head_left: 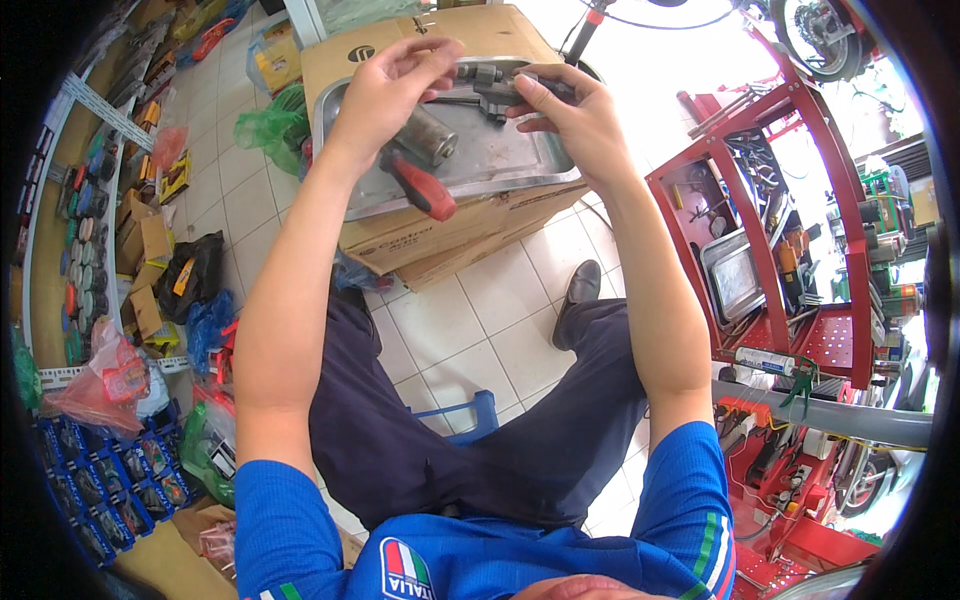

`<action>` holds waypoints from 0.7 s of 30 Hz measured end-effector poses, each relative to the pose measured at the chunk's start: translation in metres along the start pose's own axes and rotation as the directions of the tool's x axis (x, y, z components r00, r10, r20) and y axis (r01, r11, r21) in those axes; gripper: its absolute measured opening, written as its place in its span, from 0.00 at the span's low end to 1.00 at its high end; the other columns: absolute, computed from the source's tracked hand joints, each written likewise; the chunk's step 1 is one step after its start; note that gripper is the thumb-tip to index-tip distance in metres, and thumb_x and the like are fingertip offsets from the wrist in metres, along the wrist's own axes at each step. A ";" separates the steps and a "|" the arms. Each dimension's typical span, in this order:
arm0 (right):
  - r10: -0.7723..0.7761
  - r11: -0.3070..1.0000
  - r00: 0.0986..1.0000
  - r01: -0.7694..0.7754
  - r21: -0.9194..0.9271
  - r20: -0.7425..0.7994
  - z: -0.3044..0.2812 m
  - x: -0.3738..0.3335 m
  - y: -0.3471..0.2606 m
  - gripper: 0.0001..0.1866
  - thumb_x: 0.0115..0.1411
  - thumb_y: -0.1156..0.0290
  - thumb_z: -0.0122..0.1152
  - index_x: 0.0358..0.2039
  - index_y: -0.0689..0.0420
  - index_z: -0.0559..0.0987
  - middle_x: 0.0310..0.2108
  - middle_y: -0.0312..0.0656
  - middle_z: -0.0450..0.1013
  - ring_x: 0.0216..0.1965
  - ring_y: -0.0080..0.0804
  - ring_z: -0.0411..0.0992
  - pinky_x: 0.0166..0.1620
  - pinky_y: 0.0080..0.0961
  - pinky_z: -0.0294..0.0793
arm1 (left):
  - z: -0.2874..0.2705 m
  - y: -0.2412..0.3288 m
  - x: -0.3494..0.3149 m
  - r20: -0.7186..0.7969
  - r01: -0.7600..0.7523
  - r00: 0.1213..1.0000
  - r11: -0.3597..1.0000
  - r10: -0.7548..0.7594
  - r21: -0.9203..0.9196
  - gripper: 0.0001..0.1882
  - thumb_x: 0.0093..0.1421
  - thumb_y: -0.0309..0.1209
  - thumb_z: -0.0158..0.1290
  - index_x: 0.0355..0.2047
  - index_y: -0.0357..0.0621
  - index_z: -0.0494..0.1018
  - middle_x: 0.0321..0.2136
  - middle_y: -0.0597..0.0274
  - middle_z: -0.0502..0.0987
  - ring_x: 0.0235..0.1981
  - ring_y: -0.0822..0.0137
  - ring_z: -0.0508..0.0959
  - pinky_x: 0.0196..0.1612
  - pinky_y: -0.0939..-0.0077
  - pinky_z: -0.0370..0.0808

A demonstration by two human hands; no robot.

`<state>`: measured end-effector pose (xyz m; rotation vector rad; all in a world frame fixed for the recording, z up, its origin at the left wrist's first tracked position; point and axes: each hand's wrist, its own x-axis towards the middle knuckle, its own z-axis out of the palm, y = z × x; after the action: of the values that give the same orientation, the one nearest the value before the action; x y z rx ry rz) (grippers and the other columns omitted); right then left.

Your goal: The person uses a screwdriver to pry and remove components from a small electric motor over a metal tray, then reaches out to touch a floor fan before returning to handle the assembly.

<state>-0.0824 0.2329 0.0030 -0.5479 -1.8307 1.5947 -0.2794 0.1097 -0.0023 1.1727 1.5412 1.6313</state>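
Observation:
My right hand (575,115) grips a dark metal part (492,88) with short stubs, thumb on one side and fingers behind it. Close to that part's left end is my left hand (400,88), its thumb and fingers pinched together; what lies between them, if anything, is hidden. Both hands are above a shallow metal tray (525,172). In the tray, below my left hand, lies a worn grey metal cylinder (428,138). A screwdriver with a red and black handle (422,190) rests across the tray's near edge.
Cardboard boxes (470,232) support the tray. A blue plastic stool (470,415) shows between my legs. To the right stands a red tool rack (800,200) with pliers and a small tray. Shelves of parts (90,230) and a green plastic bag (272,130) are at left.

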 end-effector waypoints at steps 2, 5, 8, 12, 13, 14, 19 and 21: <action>0.011 1.000 1.000 -0.011 -0.019 -0.010 0.000 0.000 0.000 0.19 0.64 0.66 0.68 0.48 0.69 0.79 0.39 0.47 0.80 0.37 0.30 0.82 0.38 0.22 0.83 | -0.001 -0.002 -0.001 0.042 -0.084 0.995 0.996 0.085 -0.028 0.26 0.67 0.39 0.59 0.61 0.43 0.71 0.48 0.58 0.81 0.48 0.71 0.80 0.52 0.77 0.74; 0.007 1.000 1.000 -0.007 -0.021 -0.008 -0.002 -0.001 0.000 0.19 0.64 0.66 0.68 0.48 0.69 0.79 0.40 0.47 0.80 0.37 0.30 0.82 0.38 0.21 0.83 | -0.002 0.001 -0.001 0.053 -0.048 0.997 0.999 0.047 0.002 0.26 0.66 0.38 0.60 0.61 0.43 0.71 0.48 0.59 0.81 0.47 0.71 0.80 0.52 0.77 0.75; 0.008 1.000 1.000 -0.008 -0.019 -0.004 -0.001 -0.001 0.001 0.20 0.64 0.65 0.68 0.48 0.69 0.79 0.40 0.47 0.80 0.37 0.30 0.82 0.38 0.21 0.83 | -0.002 0.002 0.000 -0.007 0.028 1.000 1.000 -0.028 0.008 0.27 0.65 0.37 0.61 0.61 0.42 0.71 0.46 0.59 0.81 0.45 0.70 0.81 0.52 0.76 0.75; -0.003 0.999 1.000 0.003 -0.038 -0.011 -0.001 0.000 0.002 0.20 0.64 0.66 0.68 0.48 0.69 0.79 0.40 0.47 0.80 0.37 0.30 0.82 0.38 0.21 0.83 | -0.002 -0.001 -0.001 0.054 -0.116 0.992 0.993 0.117 -0.019 0.26 0.64 0.36 0.62 0.61 0.42 0.71 0.43 0.60 0.82 0.41 0.70 0.81 0.50 0.77 0.75; -0.002 0.999 1.000 0.002 -0.033 -0.007 -0.001 0.000 0.002 0.20 0.64 0.66 0.68 0.48 0.69 0.79 0.40 0.47 0.80 0.37 0.30 0.82 0.38 0.21 0.83 | -0.004 -0.001 -0.001 0.074 -0.112 0.991 0.994 0.113 -0.015 0.26 0.64 0.36 0.62 0.60 0.42 0.71 0.43 0.60 0.82 0.40 0.70 0.81 0.50 0.77 0.75; -0.001 1.000 1.000 0.001 -0.029 -0.003 0.000 0.000 0.001 0.20 0.64 0.66 0.68 0.48 0.69 0.79 0.40 0.47 0.80 0.37 0.30 0.82 0.38 0.21 0.83 | -0.004 -0.001 0.000 0.037 -0.051 0.998 0.999 0.051 -0.001 0.26 0.65 0.36 0.61 0.60 0.42 0.72 0.43 0.60 0.82 0.41 0.71 0.81 0.50 0.77 0.75; 0.000 1.000 1.000 0.000 -0.015 0.004 -0.001 0.000 0.002 0.20 0.64 0.66 0.68 0.48 0.69 0.79 0.40 0.47 0.80 0.37 0.30 0.82 0.38 0.22 0.83 | 0.002 -0.001 -0.001 -0.010 -0.141 0.990 0.989 0.142 0.035 0.22 0.67 0.37 0.59 0.59 0.41 0.73 0.41 0.61 0.83 0.42 0.71 0.82 0.50 0.77 0.75; -0.001 1.000 1.000 0.001 -0.012 0.003 -0.001 -0.001 0.000 0.20 0.64 0.66 0.68 0.47 0.69 0.79 0.40 0.47 0.80 0.37 0.30 0.82 0.37 0.22 0.83 | -0.003 0.001 -0.001 0.031 -0.088 0.996 0.995 0.087 0.039 0.22 0.67 0.37 0.58 0.59 0.41 0.73 0.41 0.61 0.83 0.42 0.71 0.82 0.49 0.77 0.76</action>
<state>-0.0815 0.2331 0.0026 -0.5507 -1.8434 1.5857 -0.2813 0.1070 -0.0013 1.2965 1.5299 1.6389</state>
